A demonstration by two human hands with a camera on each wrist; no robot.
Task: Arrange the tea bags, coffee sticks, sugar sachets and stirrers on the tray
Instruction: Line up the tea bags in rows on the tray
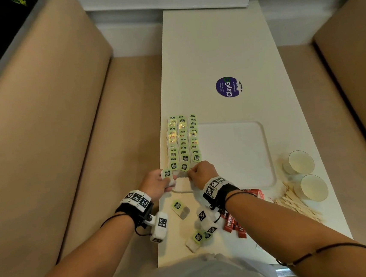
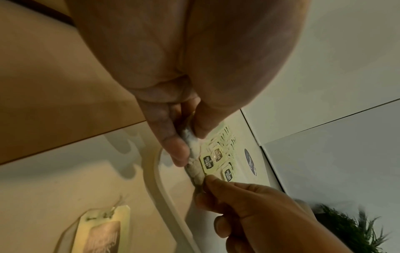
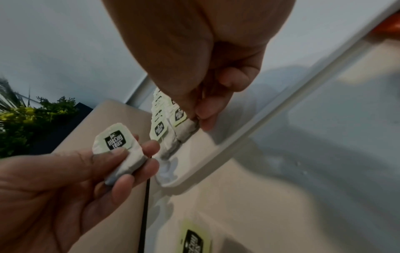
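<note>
With your right hand pinching a tea bag down at the near end of the three rows on the tray and your left hand gripping another tea bag, a few loose bags, coffee sticks, sugar sachets and stirrers remain beside it.

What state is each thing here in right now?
Tea bag rows: laid overlapping on tray.
Tray: right part bare.
Left hand: holds a tea bag.
Right hand: pinching a bag into a row.
Stirrers: heaped off tray.
Cups: upright.
</note>
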